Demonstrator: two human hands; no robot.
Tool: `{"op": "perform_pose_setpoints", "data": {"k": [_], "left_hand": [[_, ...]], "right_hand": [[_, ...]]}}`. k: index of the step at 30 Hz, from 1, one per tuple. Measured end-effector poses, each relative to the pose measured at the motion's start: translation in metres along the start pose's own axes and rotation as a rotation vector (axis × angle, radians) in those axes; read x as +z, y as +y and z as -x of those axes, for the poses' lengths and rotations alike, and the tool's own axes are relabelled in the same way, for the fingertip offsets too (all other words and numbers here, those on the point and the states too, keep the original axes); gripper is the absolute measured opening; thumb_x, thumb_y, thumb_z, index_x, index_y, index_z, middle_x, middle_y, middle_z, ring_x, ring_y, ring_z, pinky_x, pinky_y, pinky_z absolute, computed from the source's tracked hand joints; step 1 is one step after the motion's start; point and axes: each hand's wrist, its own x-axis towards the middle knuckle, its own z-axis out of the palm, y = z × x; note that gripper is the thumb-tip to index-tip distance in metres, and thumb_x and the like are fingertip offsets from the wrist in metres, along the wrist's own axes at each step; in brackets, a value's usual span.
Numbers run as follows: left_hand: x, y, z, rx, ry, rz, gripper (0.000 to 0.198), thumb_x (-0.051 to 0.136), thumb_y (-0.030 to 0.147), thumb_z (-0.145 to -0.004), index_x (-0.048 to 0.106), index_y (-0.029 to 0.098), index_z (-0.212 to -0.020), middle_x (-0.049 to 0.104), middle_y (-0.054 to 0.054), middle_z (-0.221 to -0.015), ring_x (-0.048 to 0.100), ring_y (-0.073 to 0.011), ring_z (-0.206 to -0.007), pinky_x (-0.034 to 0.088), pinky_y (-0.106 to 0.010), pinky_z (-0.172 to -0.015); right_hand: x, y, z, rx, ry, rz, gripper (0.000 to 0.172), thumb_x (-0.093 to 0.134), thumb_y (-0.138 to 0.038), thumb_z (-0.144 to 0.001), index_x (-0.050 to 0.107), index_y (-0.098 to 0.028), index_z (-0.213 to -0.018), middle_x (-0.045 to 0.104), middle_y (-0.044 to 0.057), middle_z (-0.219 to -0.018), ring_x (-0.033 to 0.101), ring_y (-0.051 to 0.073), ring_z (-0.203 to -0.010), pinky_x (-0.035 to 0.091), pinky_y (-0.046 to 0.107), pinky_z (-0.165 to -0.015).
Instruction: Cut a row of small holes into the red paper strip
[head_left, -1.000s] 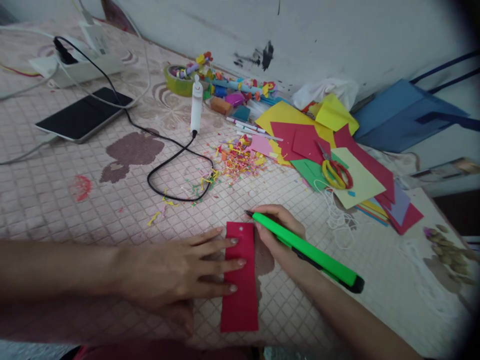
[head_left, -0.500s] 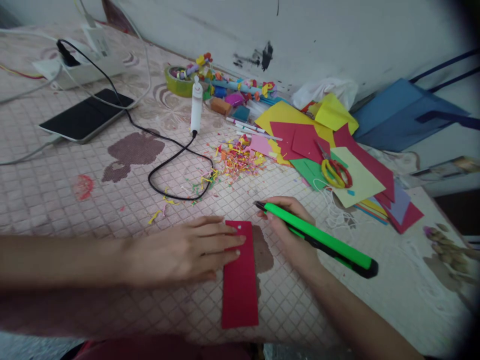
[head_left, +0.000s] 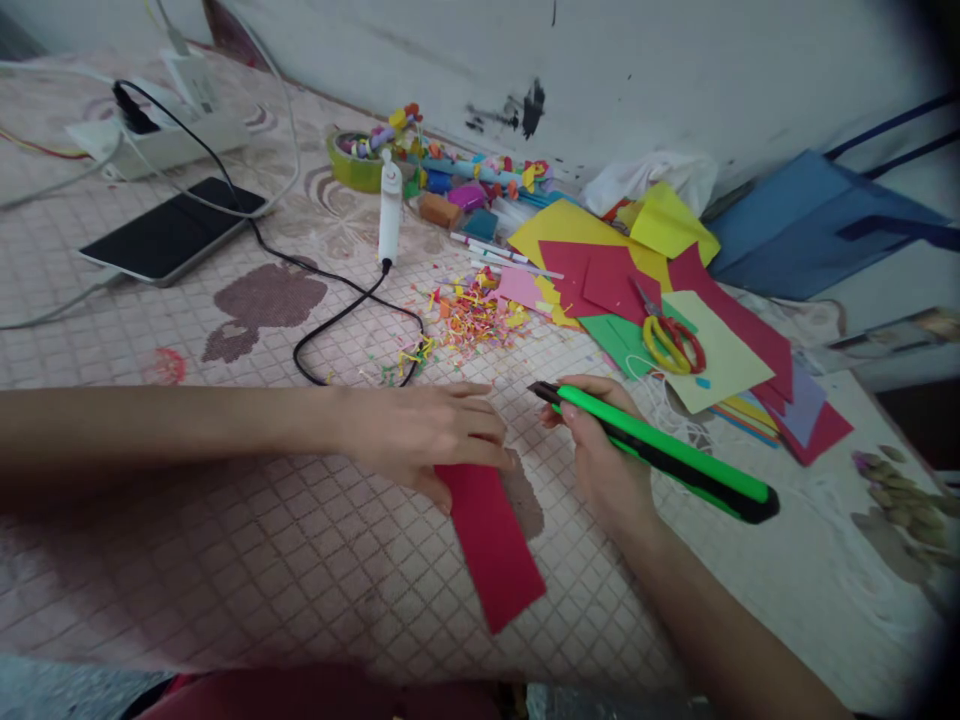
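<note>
A strip of red paper (head_left: 496,550) lies slanted on the patterned tablecloth in front of me. My left hand (head_left: 427,430) covers its far end, thumb at the left edge and fingers bent over toward the right edge. To the right, my right hand (head_left: 609,462) is closed around a green and black box cutter (head_left: 667,452). The cutter's dark tip points left, apart from the strip. Beyond my hands sits a heap of tiny coloured paper scraps (head_left: 480,312).
A white glue gun (head_left: 389,215) stands upright, its black cord looping toward my left hand. Coloured paper sheets (head_left: 724,350) with scissors (head_left: 673,345) on them lie at right. A tablet (head_left: 172,230) and power strip (head_left: 184,140) are far left. Tape (head_left: 356,170) sits at the back.
The red strip has turned, its near end swinging right. My left hand has gone from lying flat to bent fingers at the strip's edges. My right hand with the cutter has shifted slightly right.
</note>
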Motion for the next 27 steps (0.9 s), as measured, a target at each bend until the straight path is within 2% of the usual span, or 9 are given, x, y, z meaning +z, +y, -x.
{"op": "perform_pose_setpoints", "data": {"k": [3, 6, 8, 10, 12, 14, 18, 21, 27], "left_hand": [[0.006, 0.01, 0.007, -0.136, 0.117, -0.19, 0.052, 0.063, 0.053, -0.099, 0.062, 0.011, -0.13, 0.073, -0.014, -0.11, 0.066, -0.0311, -0.106, 0.039, -0.054, -0.111], [0.008, 0.024, 0.017, -0.247, 0.242, -0.268, 0.067, 0.048, 0.068, -0.1, 0.064, 0.007, -0.122, 0.073, -0.015, -0.102, 0.068, -0.032, -0.093, 0.048, -0.053, -0.097], [0.008, 0.032, 0.028, -0.289, 0.306, -0.266, 0.059, 0.045, 0.063, -0.104, 0.065, 0.008, -0.115, 0.073, -0.014, -0.1, 0.069, -0.0299, -0.09, 0.05, -0.049, -0.091], [0.009, 0.038, 0.04, -0.29, 0.363, -0.237, 0.039, 0.048, 0.046, -0.108, 0.066, 0.012, -0.106, 0.073, -0.011, -0.099, 0.068, -0.0263, -0.091, 0.051, -0.043, -0.09], [0.013, 0.043, 0.052, -0.216, 0.381, -0.204, 0.025, 0.05, 0.033, -0.108, 0.066, 0.014, -0.101, 0.074, -0.01, -0.105, 0.069, -0.024, -0.098, 0.049, -0.041, -0.099], [0.018, 0.045, 0.063, -0.194, 0.345, -0.201, 0.025, 0.051, 0.032, -0.107, 0.067, 0.014, -0.112, 0.071, -0.014, -0.125, 0.066, -0.0269, -0.118, 0.044, -0.043, -0.11], [0.025, 0.043, 0.076, -0.198, 0.141, -0.196, 0.058, 0.054, 0.055, -0.102, 0.055, 0.018, -0.147, 0.047, -0.021, -0.158, 0.043, -0.0414, -0.147, 0.034, -0.061, -0.119], [0.027, 0.042, 0.078, -0.203, 0.07, -0.177, 0.065, 0.057, 0.061, -0.099, 0.051, 0.023, -0.152, 0.042, -0.022, -0.161, 0.037, -0.0451, -0.151, 0.03, -0.068, -0.119], [0.032, 0.044, 0.078, -0.239, 0.126, -0.19, 0.066, 0.06, 0.06, -0.097, 0.052, 0.025, -0.152, 0.044, -0.02, -0.16, 0.036, -0.0465, -0.15, 0.025, -0.07, -0.121]], "right_hand": [[-0.002, -0.002, -0.002, -0.038, 0.038, 0.011, 0.015, 0.068, -0.023, -0.089, 0.07, -0.026, -0.104, 0.07, -0.002, -0.088, 0.07, 0.014, -0.072, 0.059, 0.03, -0.067], [-0.002, -0.007, 0.0, -0.091, 0.053, 0.004, 0.015, 0.068, -0.021, -0.088, 0.071, -0.026, -0.102, 0.07, -0.002, -0.087, 0.07, 0.013, -0.07, 0.057, 0.028, -0.063], [0.0, -0.011, 0.004, -0.103, 0.024, -0.005, 0.016, 0.067, -0.018, -0.088, 0.071, -0.026, -0.102, 0.071, -0.003, -0.086, 0.07, 0.013, -0.07, 0.057, 0.027, -0.062], [0.003, -0.018, 0.011, -0.082, -0.03, 0.004, 0.019, 0.065, -0.017, -0.089, 0.072, -0.027, -0.104, 0.073, -0.003, -0.084, 0.07, 0.012, -0.068, 0.056, 0.025, -0.061], [0.009, -0.027, 0.018, -0.032, -0.12, 0.038, 0.02, 0.066, -0.016, -0.089, 0.071, -0.028, -0.104, 0.075, -0.004, -0.082, 0.07, 0.011, -0.065, 0.057, 0.023, -0.061], [0.018, -0.037, 0.024, 0.007, -0.227, 0.128, 0.02, 0.066, -0.016, -0.087, 0.072, -0.028, -0.102, 0.077, -0.003, -0.081, 0.072, 0.012, -0.068, 0.059, 0.023, -0.064], [0.036, -0.048, 0.029, -0.05, -0.29, 0.231, 0.015, 0.066, -0.016, -0.082, 0.072, -0.026, -0.092, 0.077, -0.004, -0.076, 0.071, 0.011, -0.062, 0.056, 0.019, -0.056], [0.045, -0.048, 0.029, -0.103, -0.302, 0.241, 0.018, 0.063, -0.013, -0.08, 0.073, -0.025, -0.09, 0.079, -0.003, -0.079, 0.073, 0.011, -0.066, 0.057, 0.018, -0.059], [0.05, -0.038, 0.033, -0.16, -0.359, 0.318, 0.025, 0.061, -0.008, -0.081, 0.073, -0.025, -0.095, 0.081, -0.001, -0.087, 0.076, 0.012, -0.075, 0.061, 0.02, -0.067]]}}
